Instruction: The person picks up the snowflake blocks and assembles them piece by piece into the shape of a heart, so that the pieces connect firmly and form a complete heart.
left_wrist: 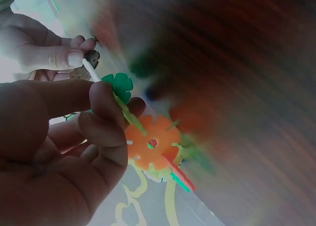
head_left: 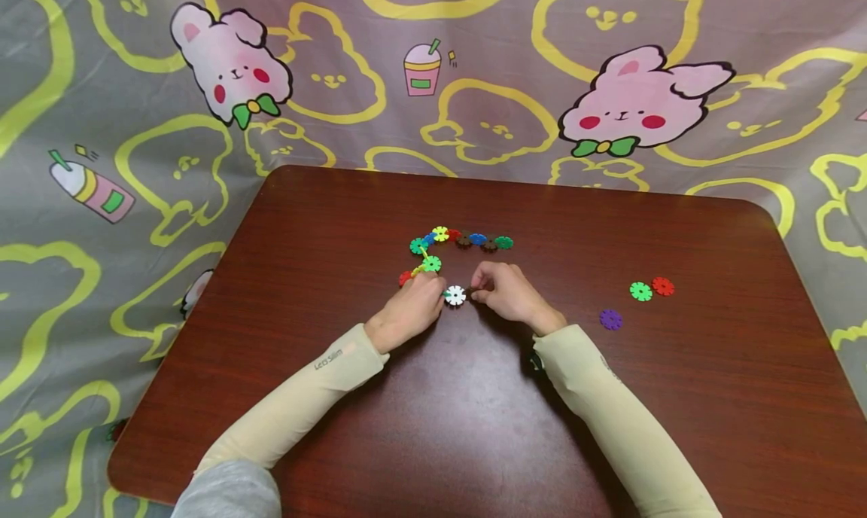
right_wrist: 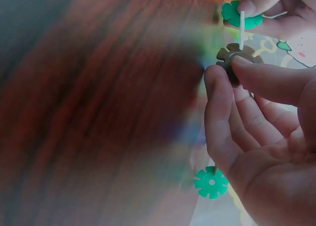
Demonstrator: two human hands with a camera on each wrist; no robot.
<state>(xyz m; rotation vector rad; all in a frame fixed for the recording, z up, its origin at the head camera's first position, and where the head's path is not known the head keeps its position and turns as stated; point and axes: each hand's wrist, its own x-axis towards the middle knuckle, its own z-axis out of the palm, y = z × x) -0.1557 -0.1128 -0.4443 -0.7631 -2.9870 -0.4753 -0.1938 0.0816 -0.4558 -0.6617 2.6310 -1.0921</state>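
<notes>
My left hand [head_left: 416,303] pinches a green notched disc [right_wrist: 228,13] between thumb and fingers. A white notched disc [head_left: 455,296], joined to that green one, stands between my two hands. My right hand [head_left: 509,290] pinches a brown notched disc [right_wrist: 226,58] at the white disc's edge; whether their slots are locked cannot be told. From my left hand the chain of interlocked discs runs back through an orange-red disc [left_wrist: 160,132], a light green disc [head_left: 431,264] and a yellow disc [head_left: 441,233], then right to a dark green disc [head_left: 503,242] at its far end.
Three loose discs lie on the brown table [head_left: 711,382] to the right: a light green disc [head_left: 640,291], a red disc [head_left: 663,286] and a purple disc [head_left: 610,320]. A patterned curtain [head_left: 488,51] hangs behind and left of the table.
</notes>
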